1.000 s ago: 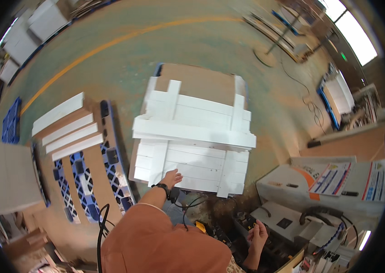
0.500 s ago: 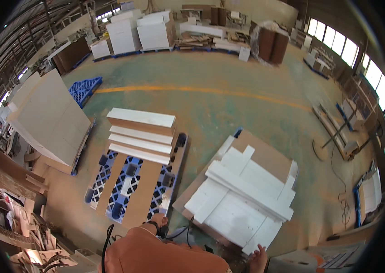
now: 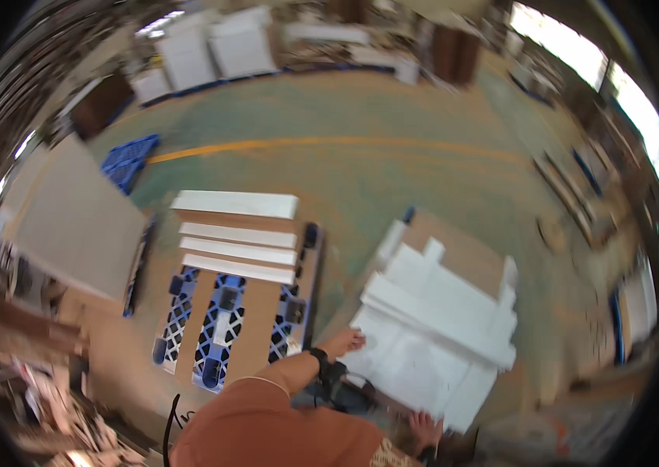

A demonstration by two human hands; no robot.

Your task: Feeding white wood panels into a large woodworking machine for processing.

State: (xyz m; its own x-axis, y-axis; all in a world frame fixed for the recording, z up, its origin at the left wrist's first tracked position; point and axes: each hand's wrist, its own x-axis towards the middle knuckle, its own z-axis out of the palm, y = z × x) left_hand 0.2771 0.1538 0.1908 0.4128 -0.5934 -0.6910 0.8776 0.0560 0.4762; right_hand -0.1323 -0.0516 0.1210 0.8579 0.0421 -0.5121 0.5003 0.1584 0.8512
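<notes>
A stack of flat white boards (image 3: 407,350) lies on brown sheet material on the right, with a long white strip (image 3: 431,319) across its top. My left hand (image 3: 343,342), a dark band at its wrist, is by the stack's left corner, fingers loosely bent and apart. It seems to hold nothing, though blur hides whether it touches the boards. My right hand (image 3: 425,430) is at the near edge of the stack, fingers stretched out toward the boards. Left of the stack, several long white-edged boards (image 3: 236,247) lie in rows on a blue pallet (image 3: 224,300) covered partly by brown strips.
A tall pale stack (image 3: 77,222) on a pallet stands at the left. Behind it lies another blue pallet (image 3: 129,159). A yellow line (image 3: 267,143) crosses the floor. White stacks (image 3: 244,47) and a brown wrapped block (image 3: 452,54) stand far back. Scrap wood (image 3: 57,397) fills the lower left.
My left hand has moved right and forward, from beside the blue pallet to the corner of the white stack. My right hand has shifted slightly left along the near edge. The view has tilted.
</notes>
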